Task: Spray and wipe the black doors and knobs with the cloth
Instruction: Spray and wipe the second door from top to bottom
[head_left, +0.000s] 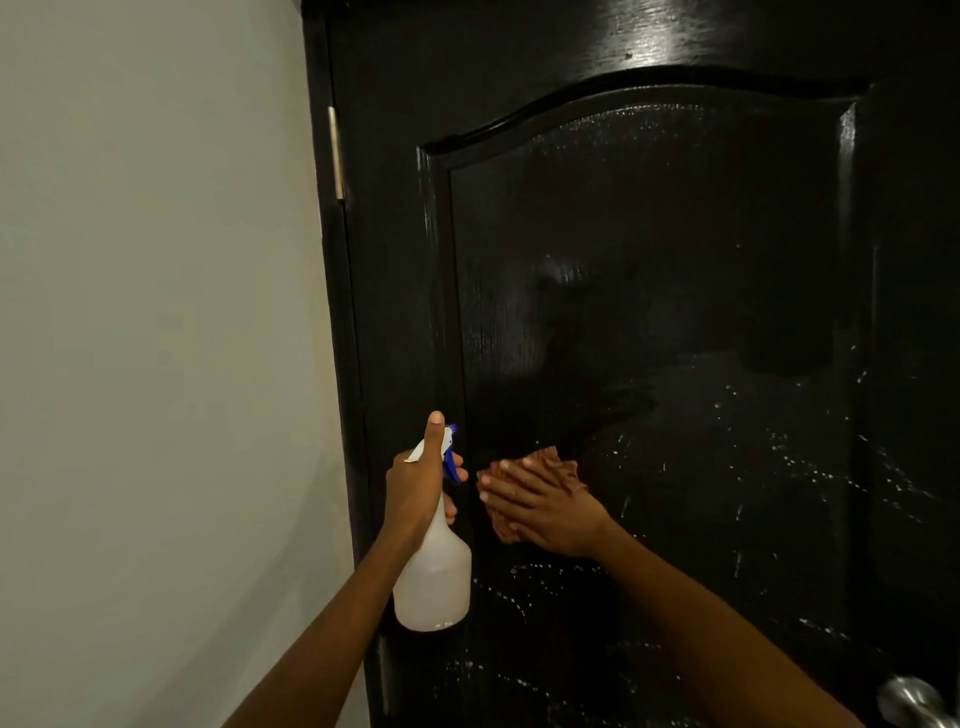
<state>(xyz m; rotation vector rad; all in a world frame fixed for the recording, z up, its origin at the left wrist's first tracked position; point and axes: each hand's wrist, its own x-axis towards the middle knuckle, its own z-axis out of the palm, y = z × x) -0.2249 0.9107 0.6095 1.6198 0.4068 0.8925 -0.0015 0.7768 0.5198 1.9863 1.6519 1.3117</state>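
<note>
Here the wall fills the left of the view, and the black door the rest, its hinge at the left edge. The raised panel's upper part looks smeared and glossy; white droplets speckle the lower right and bottom, so wiping seems partway done. The knob shows at the bottom right corner, apparently not yet reached.

The bottle, translucent with a blue trigger, hangs upright just beside the door's left stile; the left hand grips its neck, fingers curled round, thumb raised along the sprayer head. The right hand lies flat with straight fingers, pressing the cloth against the panel near its left edge; only a brownish fold pokes out above the fingers.

To do this step well, I would keep the palm flat and pressure even, sweep in overlapping passes toward the droplets at right and below, follow the moulding groove, and turn the cloth to a dry face once it streaks.
</note>
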